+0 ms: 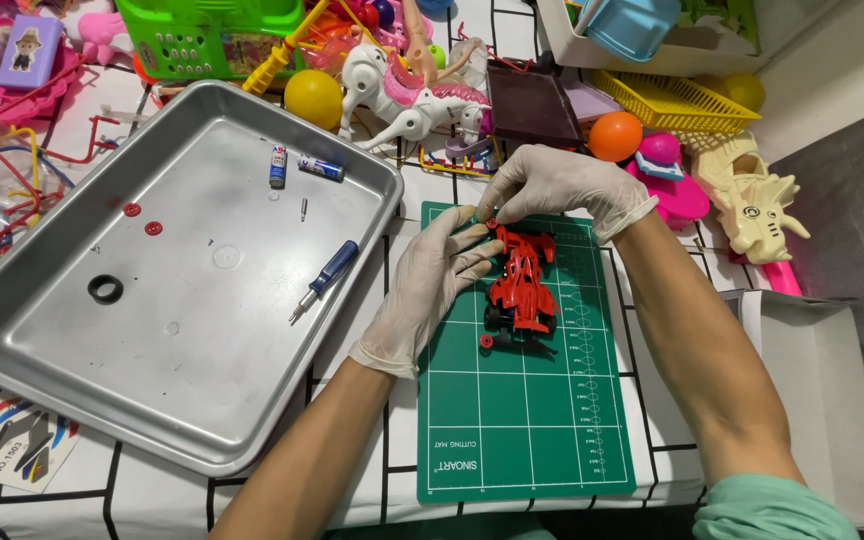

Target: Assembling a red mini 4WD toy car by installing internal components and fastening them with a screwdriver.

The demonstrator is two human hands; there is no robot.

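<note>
A red toy race car (522,285) lies on a green cutting mat (522,420), with a red wheel hub at its near left corner. My left hand (432,280), in a white glove, rests against the car's left side and holds it. My right hand (557,185), also gloved, pinches a small red wheel part at the car's far end, beside my left fingertips. Both forearms reach in from the bottom edge.
A large metal tray (42,350) at left holds a blue-handled screwdriver (324,280), two batteries (300,165), two red hubs (142,220), a black tyre (105,289) and a screw. Toys, a green basket, a yellow basket and balls crowd the far side. A grey box (822,370) lies at right.
</note>
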